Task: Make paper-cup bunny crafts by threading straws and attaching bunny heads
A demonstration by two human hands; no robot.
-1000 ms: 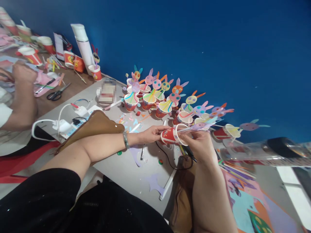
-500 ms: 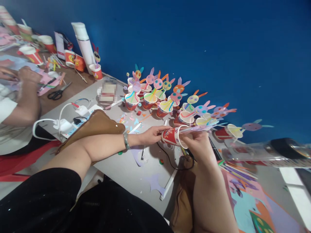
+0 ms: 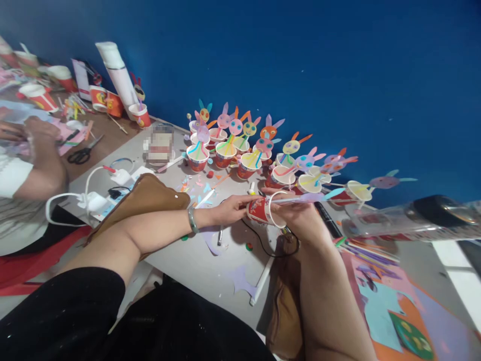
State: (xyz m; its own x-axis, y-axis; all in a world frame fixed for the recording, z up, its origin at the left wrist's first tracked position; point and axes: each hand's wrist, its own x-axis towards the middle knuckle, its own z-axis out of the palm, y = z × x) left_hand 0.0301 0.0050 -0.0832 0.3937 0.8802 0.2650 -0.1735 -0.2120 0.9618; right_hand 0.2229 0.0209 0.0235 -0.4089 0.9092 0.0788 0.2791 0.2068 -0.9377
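Tipped on its side above the table is a red paper cup point(image 3: 258, 210), its white-rimmed mouth facing right. My left hand point(image 3: 230, 209) grips the cup's base end, fingers closed round it. At the mouth, my right hand point(image 3: 306, 218) is closed on the cup's rim side, some fingers hidden behind it. A paper rabbit head point(image 3: 312, 197), purple with a light-blue ear, sticks out of the cup over my right hand on a pale straw. Just behind stand several red cups point(image 3: 246, 168) with similar paper animal heads.
A clear bottle point(image 3: 398, 220) lies across the right side near coloured straws and paper sheets point(image 3: 379, 311). A brown pouch point(image 3: 154, 198), a power strip and cables are at left. Scissors point(image 3: 84, 153) and another person's hands point(image 3: 41, 131) are further left. A blue wall point(image 3: 244, 60) rises behind.
The view has shifted slightly. Both hands still hold the cup; my right hand has turned a little, and the rabbit head's light-blue ear now shows more clearly beyond it.
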